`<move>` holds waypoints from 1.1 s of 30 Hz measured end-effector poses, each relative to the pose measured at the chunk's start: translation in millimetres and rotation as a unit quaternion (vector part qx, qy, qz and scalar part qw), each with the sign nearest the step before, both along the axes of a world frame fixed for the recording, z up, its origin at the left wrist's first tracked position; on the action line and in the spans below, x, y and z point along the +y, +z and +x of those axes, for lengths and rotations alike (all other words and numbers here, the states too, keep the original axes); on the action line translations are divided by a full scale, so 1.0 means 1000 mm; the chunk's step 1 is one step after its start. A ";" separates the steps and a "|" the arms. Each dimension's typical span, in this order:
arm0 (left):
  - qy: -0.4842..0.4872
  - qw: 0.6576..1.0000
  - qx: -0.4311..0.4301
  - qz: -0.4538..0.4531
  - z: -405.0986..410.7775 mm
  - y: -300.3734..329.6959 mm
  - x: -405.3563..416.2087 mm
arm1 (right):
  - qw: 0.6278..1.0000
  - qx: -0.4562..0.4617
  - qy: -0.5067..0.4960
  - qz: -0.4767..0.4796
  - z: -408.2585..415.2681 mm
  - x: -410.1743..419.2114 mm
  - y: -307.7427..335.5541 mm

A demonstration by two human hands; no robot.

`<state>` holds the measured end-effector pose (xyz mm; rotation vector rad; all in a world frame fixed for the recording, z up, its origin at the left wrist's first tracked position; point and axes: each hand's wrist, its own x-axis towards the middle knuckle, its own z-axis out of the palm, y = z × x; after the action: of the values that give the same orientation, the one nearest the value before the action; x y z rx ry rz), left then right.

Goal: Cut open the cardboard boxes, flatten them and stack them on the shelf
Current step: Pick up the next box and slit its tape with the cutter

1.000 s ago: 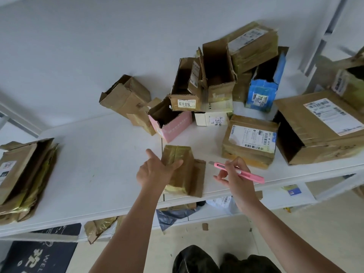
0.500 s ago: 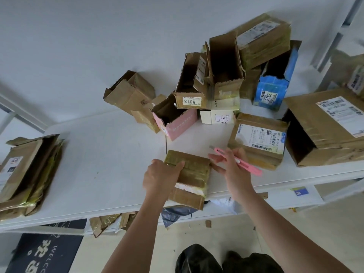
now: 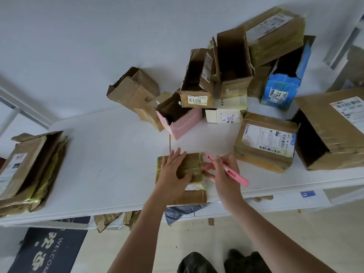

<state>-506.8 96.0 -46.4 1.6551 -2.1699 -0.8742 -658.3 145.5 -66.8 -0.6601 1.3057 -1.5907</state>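
Both hands work at the front edge of the white shelf [image 3: 110, 154]. The left hand [image 3: 174, 175] lies palm down on the small taped box [image 3: 194, 166], fingers straight and spread, pressing it flat against the shelf top. The right hand [image 3: 222, 174] pinches a pink utility knife [image 3: 228, 170] between thumb and fingers, its tip just beside the box's right edge (its lower fingers fan out, touching that edge). A flap of the box overhangs the shelf front. Half a second ago the left hand curled over the box's near corner; its fingers have since flattened across the top, and the box has turned squarer to the shelf edge. A stack of flattened boxes [image 3: 29, 170] sits far left; a pile of uncut boxes [image 3: 232, 75] crowds the back right.
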 end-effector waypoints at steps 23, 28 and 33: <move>0.033 0.997 0.065 0.002 0.005 -0.007 -0.005 | 0.996 -0.030 0.056 0.063 -0.023 -0.020 -0.007; 0.033 0.997 0.075 0.001 0.006 -0.008 -0.004 | 0.994 -0.028 0.088 0.052 -0.032 0.007 -0.014; 0.041 0.996 0.076 0.003 0.006 -0.008 -0.006 | 0.992 0.057 0.094 0.055 -0.049 0.001 -0.009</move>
<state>-500.6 90.3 -54.6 1.6122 -1.9870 -0.9511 -707.1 147.0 -75.4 -0.7907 1.3607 -1.3363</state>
